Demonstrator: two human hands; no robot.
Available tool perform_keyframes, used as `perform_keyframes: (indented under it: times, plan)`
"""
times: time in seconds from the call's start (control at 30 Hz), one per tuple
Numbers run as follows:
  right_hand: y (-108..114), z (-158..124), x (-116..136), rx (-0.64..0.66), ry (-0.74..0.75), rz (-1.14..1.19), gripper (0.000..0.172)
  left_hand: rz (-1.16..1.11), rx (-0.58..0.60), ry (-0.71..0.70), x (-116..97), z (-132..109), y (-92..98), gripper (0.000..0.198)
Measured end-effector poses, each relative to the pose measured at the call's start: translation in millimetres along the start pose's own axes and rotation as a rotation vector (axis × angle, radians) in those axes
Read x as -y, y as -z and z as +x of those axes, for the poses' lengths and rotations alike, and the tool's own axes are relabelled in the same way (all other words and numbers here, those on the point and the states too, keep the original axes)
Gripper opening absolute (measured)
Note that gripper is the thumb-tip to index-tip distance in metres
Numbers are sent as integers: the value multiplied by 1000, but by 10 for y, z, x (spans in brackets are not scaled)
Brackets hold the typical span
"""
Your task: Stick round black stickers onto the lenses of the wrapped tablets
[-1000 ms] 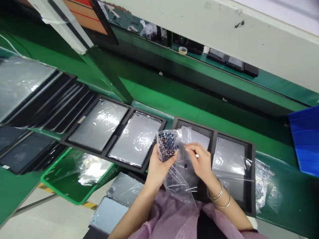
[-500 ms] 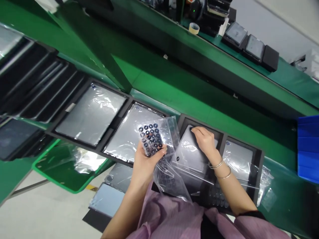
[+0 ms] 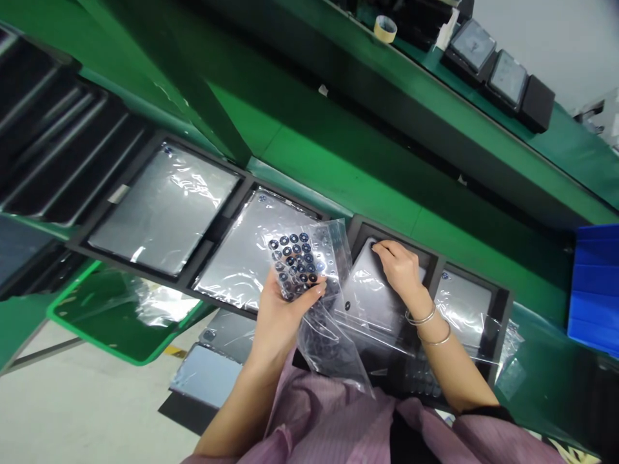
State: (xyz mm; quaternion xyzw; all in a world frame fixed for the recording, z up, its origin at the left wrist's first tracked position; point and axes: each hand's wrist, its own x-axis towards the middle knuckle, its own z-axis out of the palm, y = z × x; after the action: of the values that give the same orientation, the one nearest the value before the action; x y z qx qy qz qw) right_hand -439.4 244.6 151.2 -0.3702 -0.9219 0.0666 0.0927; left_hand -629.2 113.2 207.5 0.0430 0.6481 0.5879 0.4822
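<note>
My left hand is closed on a sheet of black ring-shaped pieces, thumb across its lower edge. A clear plastic bag hangs from the same grip. Over the top corner of a silver-grey tablet, my right hand is pinched shut. A small dark round spot shows at its fingertips; whether they hold it or press it against the tablet I cannot tell. One loose black ring lies on the tablet's left side. Clear film partly covers the tablet's lower part.
Film-covered tablets lie in black trays to the left, mid-left and right. Below left is a green bin with crumpled plastic. A shelf above bears a tape roll. A blue bin stands far right.
The camera view has shifted slightly. Both hands stay almost in place, the left on the sheet and the right at the tablet's corner.
</note>
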Motion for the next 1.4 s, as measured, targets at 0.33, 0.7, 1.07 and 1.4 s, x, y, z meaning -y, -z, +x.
perform_keyframes:
  times: [0.33, 0.7, 1.07, 1.4]
  plan:
    - [121, -9, 56, 183, -68, -26, 36, 2, 2, 14, 0, -4, -36, 42]
    - [247, -12, 126, 298, -182, -40, 57, 4, -10, -50, -34, -138, -14, 43]
    - [596, -69, 16, 218, -220, 427, 41, 59, 144, -228, -55, -538, -237, 41]
    - [1231, -1672, -85, 2, -353, 1368, 51, 217, 809, -340, 414, -1062, -1196, 58]
